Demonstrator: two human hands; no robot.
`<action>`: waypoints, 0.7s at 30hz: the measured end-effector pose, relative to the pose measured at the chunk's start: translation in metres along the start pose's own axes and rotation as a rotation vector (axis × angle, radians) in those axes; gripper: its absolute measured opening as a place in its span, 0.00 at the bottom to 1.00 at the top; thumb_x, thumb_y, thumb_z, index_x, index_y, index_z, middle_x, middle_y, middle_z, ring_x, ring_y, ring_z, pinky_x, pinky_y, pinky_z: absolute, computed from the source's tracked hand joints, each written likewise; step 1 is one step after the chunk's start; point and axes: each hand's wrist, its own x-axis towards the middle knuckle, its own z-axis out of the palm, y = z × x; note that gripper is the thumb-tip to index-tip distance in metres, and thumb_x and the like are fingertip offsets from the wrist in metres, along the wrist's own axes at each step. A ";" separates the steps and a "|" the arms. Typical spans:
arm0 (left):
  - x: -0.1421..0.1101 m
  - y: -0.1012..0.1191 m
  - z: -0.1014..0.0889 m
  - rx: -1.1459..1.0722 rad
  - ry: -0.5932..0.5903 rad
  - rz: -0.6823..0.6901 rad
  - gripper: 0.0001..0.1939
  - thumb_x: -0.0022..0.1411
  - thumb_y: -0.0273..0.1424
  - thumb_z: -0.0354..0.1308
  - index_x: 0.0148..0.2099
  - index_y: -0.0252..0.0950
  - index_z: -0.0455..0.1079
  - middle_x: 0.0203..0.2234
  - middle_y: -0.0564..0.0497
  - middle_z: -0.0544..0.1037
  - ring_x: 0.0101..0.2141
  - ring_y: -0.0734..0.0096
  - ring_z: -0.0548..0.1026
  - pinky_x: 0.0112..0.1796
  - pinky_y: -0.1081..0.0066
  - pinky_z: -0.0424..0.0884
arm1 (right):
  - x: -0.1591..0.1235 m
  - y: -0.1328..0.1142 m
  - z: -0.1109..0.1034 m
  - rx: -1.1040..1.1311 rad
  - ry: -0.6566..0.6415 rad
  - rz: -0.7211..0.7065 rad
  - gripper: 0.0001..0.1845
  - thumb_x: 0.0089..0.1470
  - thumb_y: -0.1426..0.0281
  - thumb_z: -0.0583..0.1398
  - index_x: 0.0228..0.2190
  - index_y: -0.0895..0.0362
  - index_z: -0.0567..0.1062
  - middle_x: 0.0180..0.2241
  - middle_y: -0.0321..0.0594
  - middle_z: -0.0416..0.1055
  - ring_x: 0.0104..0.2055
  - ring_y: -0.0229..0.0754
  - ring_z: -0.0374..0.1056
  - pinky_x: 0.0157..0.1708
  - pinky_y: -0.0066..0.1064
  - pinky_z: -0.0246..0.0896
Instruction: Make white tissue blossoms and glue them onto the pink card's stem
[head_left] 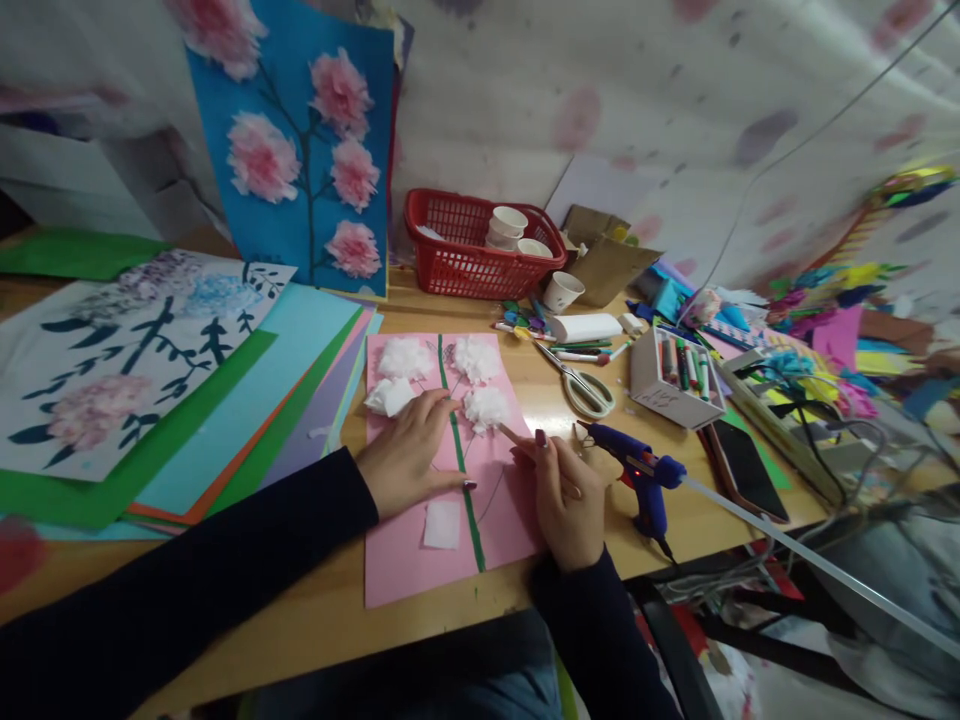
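Note:
A sheet of pink paper lies on the table, with a green stem line painted down it. Fluffy white tissue flowers sit on both sides of the stem, and a flat white tissue square lies lower down. My left hand rests on the paper with fingers and thumb apart, just below a white tissue bundle. Pinched in my right hand is a thin light-brown stick, its tip close to the lower right flower; whether it touches cannot be made out.
A blue glue gun with a long glue stick lies right of my right hand. Scissors, a box of markers and a phone are beyond. A red basket stands behind; coloured paper sheets are at left.

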 end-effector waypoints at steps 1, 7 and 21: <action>0.000 0.000 0.000 -0.006 -0.002 -0.008 0.37 0.50 0.44 0.68 0.58 0.36 0.60 0.58 0.35 0.63 0.60 0.42 0.62 0.57 0.44 0.62 | -0.002 0.000 -0.001 0.026 0.028 0.016 0.20 0.65 0.61 0.52 0.31 0.56 0.78 0.29 0.42 0.80 0.30 0.42 0.77 0.29 0.31 0.71; 0.002 0.007 -0.007 -0.017 0.032 -0.024 0.28 0.52 0.38 0.67 0.52 0.36 0.66 0.54 0.39 0.68 0.56 0.48 0.67 0.54 0.50 0.66 | -0.016 -0.003 -0.008 0.129 0.251 0.049 0.25 0.64 0.58 0.53 0.25 0.58 0.79 0.20 0.40 0.77 0.21 0.42 0.74 0.24 0.32 0.68; 0.011 0.019 -0.038 -0.149 -0.542 0.128 0.07 0.57 0.30 0.65 0.28 0.35 0.72 0.28 0.52 0.72 0.31 0.70 0.70 0.33 0.73 0.65 | -0.029 0.010 -0.013 0.295 0.401 -0.035 0.37 0.61 0.48 0.43 0.11 0.51 0.73 0.08 0.42 0.64 0.12 0.43 0.62 0.12 0.36 0.57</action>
